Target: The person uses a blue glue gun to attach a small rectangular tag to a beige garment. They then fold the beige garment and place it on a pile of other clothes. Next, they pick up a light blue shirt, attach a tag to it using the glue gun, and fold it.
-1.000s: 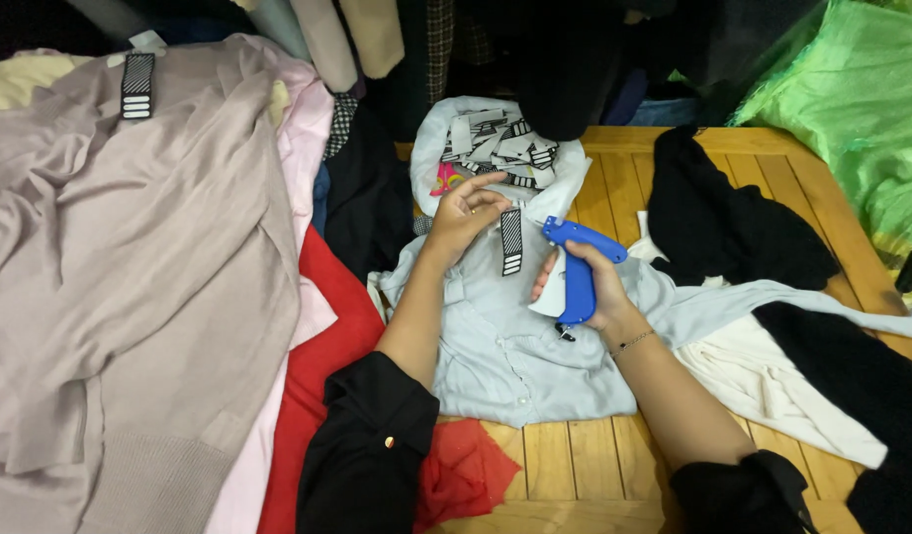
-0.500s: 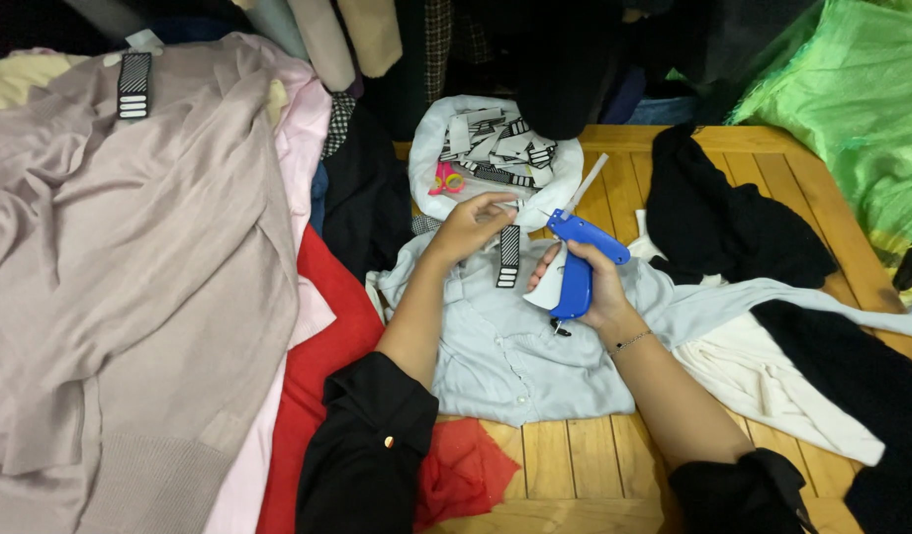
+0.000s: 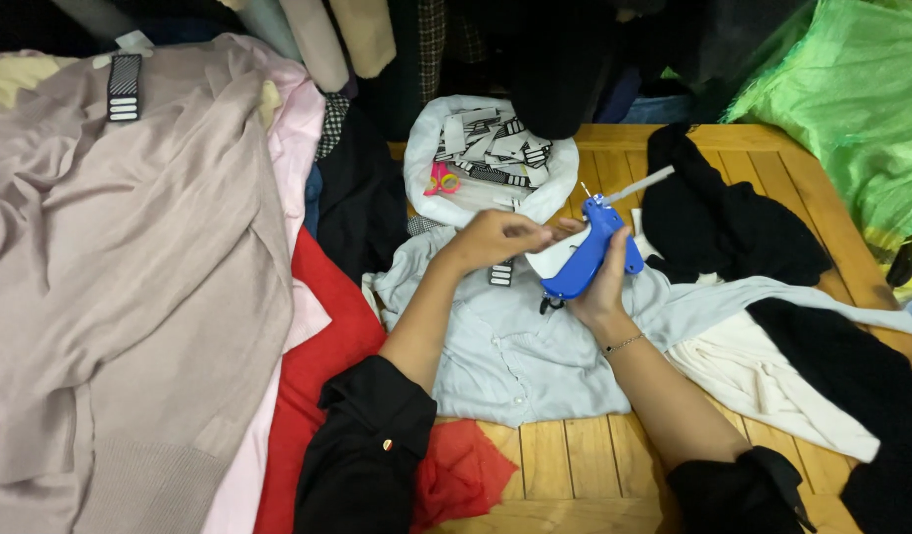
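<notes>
Right over the middle of the wooden worktop [image 3: 743, 158], both hands meet above a pale blue shirt [image 3: 515, 346] spread flat. The right hand [image 3: 606, 287] is wrapped around the grip of a blue tagging gun [image 3: 590, 252], whose long body slants up and away, needle end toward the far right. The left hand [image 3: 491, 237] is pinched shut on a white piece of the shirt or a tag, which of the two is unclear, held against the gun's left side; a striped tag [image 3: 501, 273] hangs just below it. The left hand is nearer a white bag of tags [image 3: 491, 158], just beyond. Piled clothes [image 3: 130, 277] lie to the left.
</notes>
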